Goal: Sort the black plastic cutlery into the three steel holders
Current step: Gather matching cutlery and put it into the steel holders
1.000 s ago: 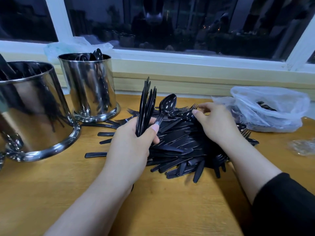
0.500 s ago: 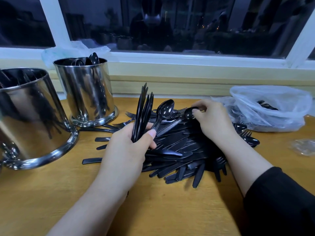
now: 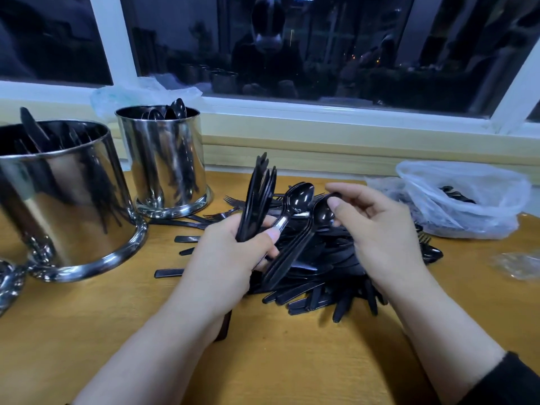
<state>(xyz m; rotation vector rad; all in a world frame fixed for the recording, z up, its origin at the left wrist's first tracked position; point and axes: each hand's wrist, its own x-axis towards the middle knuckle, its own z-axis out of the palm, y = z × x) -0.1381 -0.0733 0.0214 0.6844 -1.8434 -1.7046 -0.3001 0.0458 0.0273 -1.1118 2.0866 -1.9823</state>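
A heap of black plastic cutlery (image 3: 321,267) lies on the wooden table in front of me. My left hand (image 3: 225,258) grips an upright bundle of black knives (image 3: 258,197) plus one spoon (image 3: 298,197) under the thumb. My right hand (image 3: 380,238) pinches the bowl of a second black spoon (image 3: 323,213) lifted just above the heap. Two steel holders stand at the left: the near one (image 3: 67,206) holds knives, the far one (image 3: 163,165) holds spoons. Part of another steel piece (image 3: 8,282) shows at the left edge.
A clear plastic bag (image 3: 464,197) with more black cutlery sits at the right by the window sill. A crumpled wrapper (image 3: 517,264) lies at the far right. Another plastic bag (image 3: 122,97) rests on the sill behind the holders.
My right hand has lifted a spoon out of the heap and drawn it toward my left hand. The left hand keeps its bundle, and the view has shifted left.
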